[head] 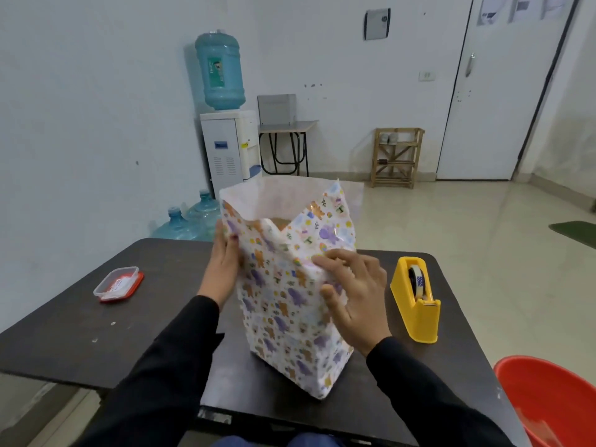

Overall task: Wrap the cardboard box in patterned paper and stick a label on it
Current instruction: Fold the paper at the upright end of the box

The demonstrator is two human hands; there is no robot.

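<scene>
Head view: a person seated at a dark tabletop (80, 333) steadies a tall parcel stood on end, its long axis upright. The patterned paper (283, 304) already sheathes the sides, while its top stands open, and a sliver of the brown cardboard box (280, 222) shows inside the mouth.

The left hand (222, 266) lies along the parcel's left side near the top with the thumb on the front face; its other fingers are mostly out of sight against the paper, and nothing suggests a closed grip. The right hand (358, 295) presses flat on the upper right of the front face, fingers (332, 264) spread and nearly straight, holding nothing.

The loose paper rises above both hands, so closing the top looks like a downward fold from just beyond the fingertips. A yellow tape dispenser (416, 301) stands just right of the parcel, nearer the right hand. A small red-lidded container (118, 283), possibly holding labels, sits well apart on the left side. No label is visible on the parcel yet.
</scene>
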